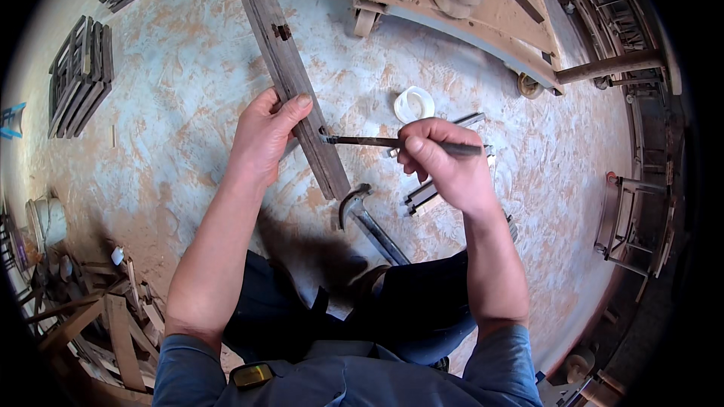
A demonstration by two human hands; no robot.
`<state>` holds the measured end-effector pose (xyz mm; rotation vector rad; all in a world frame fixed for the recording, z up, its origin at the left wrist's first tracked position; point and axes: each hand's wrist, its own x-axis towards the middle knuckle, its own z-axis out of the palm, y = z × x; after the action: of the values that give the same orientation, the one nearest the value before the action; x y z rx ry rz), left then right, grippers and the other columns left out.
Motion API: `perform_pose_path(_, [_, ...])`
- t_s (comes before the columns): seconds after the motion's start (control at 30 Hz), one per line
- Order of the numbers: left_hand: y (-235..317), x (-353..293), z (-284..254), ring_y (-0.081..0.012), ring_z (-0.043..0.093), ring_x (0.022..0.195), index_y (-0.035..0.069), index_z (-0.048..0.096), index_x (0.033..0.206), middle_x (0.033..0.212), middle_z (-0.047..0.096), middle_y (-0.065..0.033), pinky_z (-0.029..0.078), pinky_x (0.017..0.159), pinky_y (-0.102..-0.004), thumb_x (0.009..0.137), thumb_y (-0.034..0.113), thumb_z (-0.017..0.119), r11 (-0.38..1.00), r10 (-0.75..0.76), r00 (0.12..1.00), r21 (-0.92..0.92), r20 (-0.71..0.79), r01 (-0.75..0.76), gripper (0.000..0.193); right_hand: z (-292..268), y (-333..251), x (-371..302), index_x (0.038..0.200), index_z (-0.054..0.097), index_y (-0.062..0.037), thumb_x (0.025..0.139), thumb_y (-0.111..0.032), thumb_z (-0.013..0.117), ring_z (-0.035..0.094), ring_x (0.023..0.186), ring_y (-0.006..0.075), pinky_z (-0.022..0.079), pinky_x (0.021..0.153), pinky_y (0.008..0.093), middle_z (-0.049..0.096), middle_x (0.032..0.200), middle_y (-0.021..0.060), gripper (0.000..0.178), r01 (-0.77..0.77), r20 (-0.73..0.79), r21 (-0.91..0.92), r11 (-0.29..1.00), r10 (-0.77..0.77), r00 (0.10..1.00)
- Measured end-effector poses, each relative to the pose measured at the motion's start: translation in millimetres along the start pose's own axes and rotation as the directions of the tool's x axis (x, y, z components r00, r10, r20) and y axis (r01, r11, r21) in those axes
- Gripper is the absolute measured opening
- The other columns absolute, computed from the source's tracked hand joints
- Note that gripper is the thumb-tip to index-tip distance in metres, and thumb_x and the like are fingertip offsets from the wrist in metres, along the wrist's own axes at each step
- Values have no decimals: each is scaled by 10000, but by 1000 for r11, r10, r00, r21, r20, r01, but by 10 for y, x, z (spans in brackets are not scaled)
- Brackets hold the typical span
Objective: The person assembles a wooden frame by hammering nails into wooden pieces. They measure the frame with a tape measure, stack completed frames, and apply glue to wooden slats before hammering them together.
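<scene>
My left hand [258,134] grips a weathered grey-brown wooden bar [284,60], thumb on top. The bar slants away from me above the floor, with a groove along it and a dark, rough-edged slot near its far end. Closed round a thin dark stick [366,141], my right hand [446,160] holds it nearly level. Its pale, smeared tip meets the bar at a second slot towards the near end. Whether that tip has bristles cannot be made out. Below the bar's near end lies a claw hammer [377,232] on the floor.
A white plastic tub [414,105] stands beyond my right hand. Dark wooden strips [424,197] lie partly hidden under it. A wheeled wooden workbench [467,30] is at far right. Stacked slatted frames [81,79] stand at left, scrap wood [121,332] at lower left, chair-like frames [630,215] along the right.
</scene>
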<state>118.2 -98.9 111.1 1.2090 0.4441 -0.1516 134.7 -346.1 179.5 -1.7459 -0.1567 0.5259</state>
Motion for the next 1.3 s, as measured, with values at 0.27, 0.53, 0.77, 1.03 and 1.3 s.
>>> perform_pose_path(0.27, [-5, 22, -43, -120, 610, 926, 36, 591, 1117, 999, 640, -35, 503, 824, -309, 928, 260, 635, 1000, -16, 997, 21, 71, 14, 296, -164, 232, 150, 989, 620, 16, 952, -227, 602, 615, 642, 130, 455, 516, 250, 660, 763, 84, 246, -153, 73, 349, 924, 136, 988])
perform_pose_path(0.53, [-18, 55, -35, -109, 569, 845, 10, 599, 1060, 929, 618, -30, 466, 757, -285, 863, 233, 708, 1000, -17, 999, 27, 32, 16, 317, -148, 273, 168, 1009, 601, 24, 941, -261, 624, 607, 624, 164, 462, 503, 260, 643, 735, 126, 294, -106, 44, 294, 950, 97, 994])
perform_pose_path(0.77, [-39, 93, -18, -126, 596, 817, -38, 614, 1048, 928, 657, -76, 473, 743, -285, 837, 228, 710, 975, 58, 995, 218, -76, -40, 353, 4, 152, 99, 995, 661, 13, 930, -188, 626, 612, 709, 96, 468, 567, 230, 673, 790, 52, 214, -114, 32, 52, 992, 113, 993])
perform_pose_path(1.03, [-50, 101, -94, -142, 609, 909, 14, 586, 1106, 994, 661, -75, 477, 842, -332, 901, 237, 605, 973, -57, 997, 220, -46, 66, 304, -186, 229, 153, 970, 628, 22, 954, -188, 578, 605, 640, 138, 468, 521, 250, 645, 742, 93, 216, 28, -112, 263, 964, 2, 994])
perform_pose_path(1.3, [-83, 88, -128, -221, 667, 905, 7, 567, 1096, 1040, 662, -107, 515, 791, -348, 866, 190, 616, 965, -227, 974, -135, -8, 224, 298, -913, 985, 562, 1060, 608, 15, 969, -343, 526, 591, 630, 138, 454, 507, 273, 644, 792, 83, 378, -63, -483, 193, 979, 151, 863])
